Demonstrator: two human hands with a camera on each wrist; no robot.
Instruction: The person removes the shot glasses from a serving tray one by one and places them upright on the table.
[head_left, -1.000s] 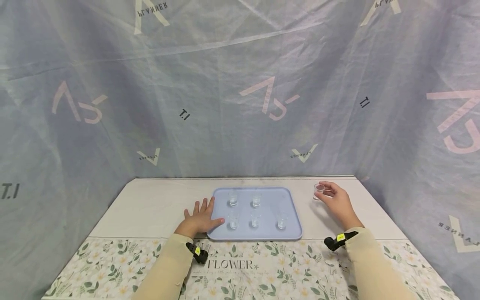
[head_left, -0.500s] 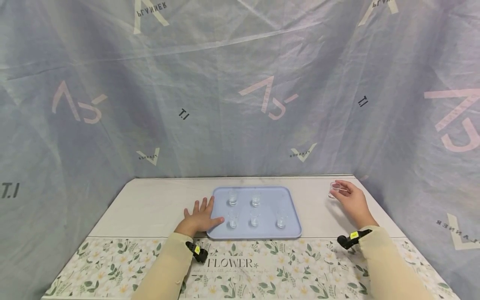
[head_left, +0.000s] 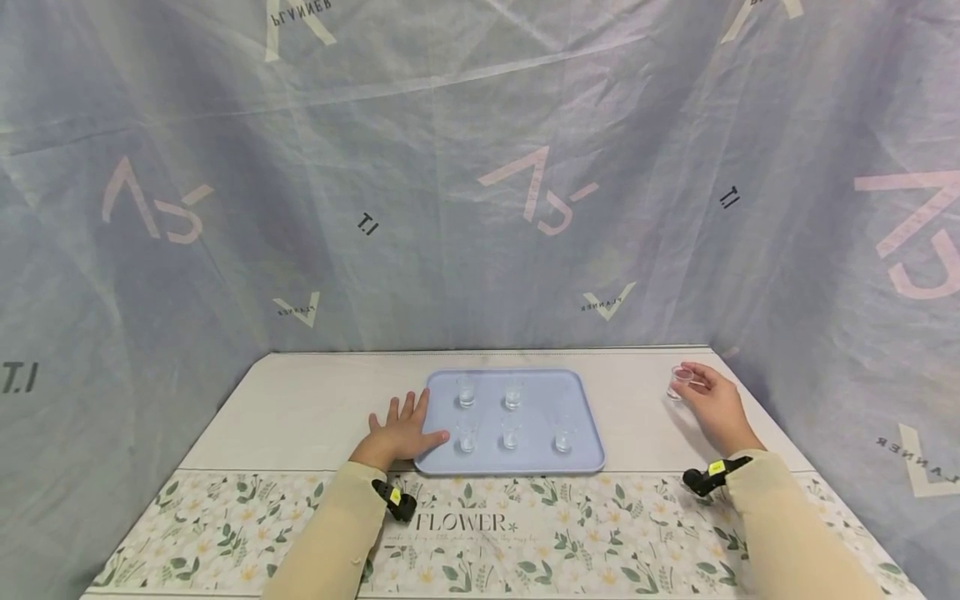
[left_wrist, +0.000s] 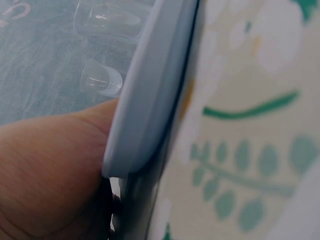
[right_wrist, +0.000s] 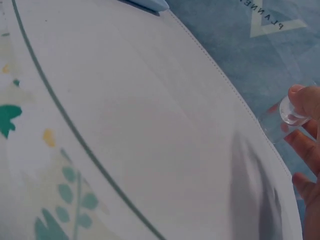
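Note:
My right hand (head_left: 717, 407) pinches a small clear shot glass (head_left: 678, 388) between thumb and fingers, out to the right of the light blue tray (head_left: 542, 410). In the right wrist view, the thumb lies across one end of the glass (right_wrist: 274, 124), with the fingers on its other side. My left hand (head_left: 396, 437) rests with spread, straight fingers along the tray's left edge, its thumb reaching over the rim. Several more clear glasses stand on the tray, two at the back, one of them the back-left glass (head_left: 467, 400), and three in front, including the front-right glass (head_left: 562, 442).
A white table surface (head_left: 300, 408) lies around the tray. Nearer the person is a floral cloth (head_left: 585, 542) printed with "FLOWER". A grey-blue patterned curtain (head_left: 450, 275) closes off the back and both sides.
My right hand has moved to the right, away from the tray, carrying the shot glass with it. The left hand and the glasses on the tray have stayed in place.

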